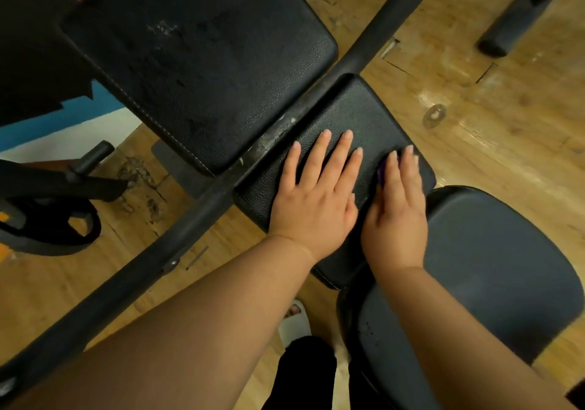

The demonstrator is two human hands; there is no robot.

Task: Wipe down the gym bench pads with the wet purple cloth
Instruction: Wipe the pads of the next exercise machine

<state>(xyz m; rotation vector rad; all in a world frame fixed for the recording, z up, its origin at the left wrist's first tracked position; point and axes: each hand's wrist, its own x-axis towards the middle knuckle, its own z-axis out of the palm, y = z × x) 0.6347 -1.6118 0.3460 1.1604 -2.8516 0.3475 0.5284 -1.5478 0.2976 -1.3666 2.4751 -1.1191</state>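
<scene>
The right hand (395, 216) presses the purple cloth (381, 173), barely showing under straight fingers, at the right edge of the small pad (348, 108) mid-frame. The left hand (313, 200) lies flat, released, beside it. The large pad (196, 61) upper left looks patchy, so wiping probably remains.

Pad (342, 118) black grained leatherette; frame bar (196, 216) scuffed matt metal; floor (506, 124) glossy wood.
</scene>
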